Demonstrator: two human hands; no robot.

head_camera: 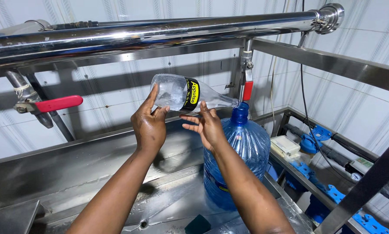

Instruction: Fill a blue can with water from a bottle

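A small clear plastic bottle [183, 94] with a black and yellow label lies almost on its side, mouth pointing right and slightly down, right at the neck of a large blue water jug [237, 151]. My left hand [149, 123] cups the bottle's base end from below. My right hand [207, 125] supports it under the shoulder, fingers spread. The jug stands upright in a steel trough [116, 173], its open neck [240, 115] just under the small bottle's mouth.
A thick steel pipe [151, 32] runs overhead. A red-handled valve [55, 104] hangs at left, another red-handled valve [247, 89] above the jug. Blue filter housings [315, 134] and a white box [285, 145] sit at right behind a steel frame. White tiled wall behind.
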